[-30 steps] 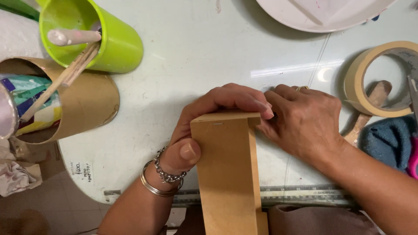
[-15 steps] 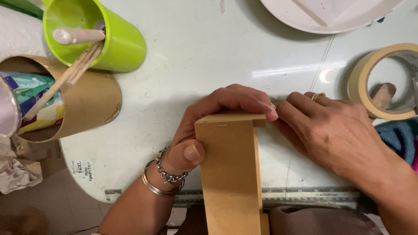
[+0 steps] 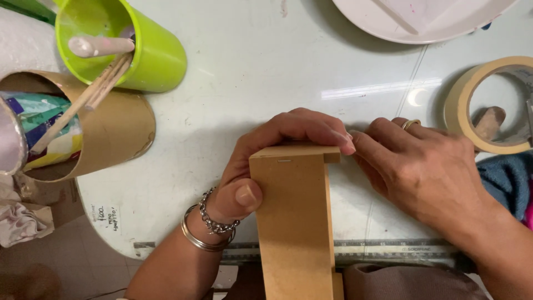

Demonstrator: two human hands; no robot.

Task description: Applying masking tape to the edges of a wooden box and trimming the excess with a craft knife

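A tan wooden board piece [image 3: 297, 222], shaped like a corner with a thin top edge, stands upright on the white table [image 3: 266, 83] at the lower middle. My left hand [image 3: 266, 161] wraps over its top edge, thumb pressed on its left face; bracelets circle that wrist. My right hand [image 3: 422, 172], wearing a ring, lies to the right of the board with its fingertips touching the board's top right corner next to my left fingers. It holds nothing that I can see.
A green cup [image 3: 130, 47] with sticks and a brown cardboard tube [image 3: 105, 128] of supplies stand at the upper left. A masking tape roll [image 3: 488, 105] lies right, a white plate [image 3: 422, 22] at the top, a blue cloth [image 3: 508, 180] by it, a metal ruler [image 3: 388, 250] along the near edge.
My right hand slid a little to the right, from over the board's top corner to beside it. The left hand kept its grip on the board.
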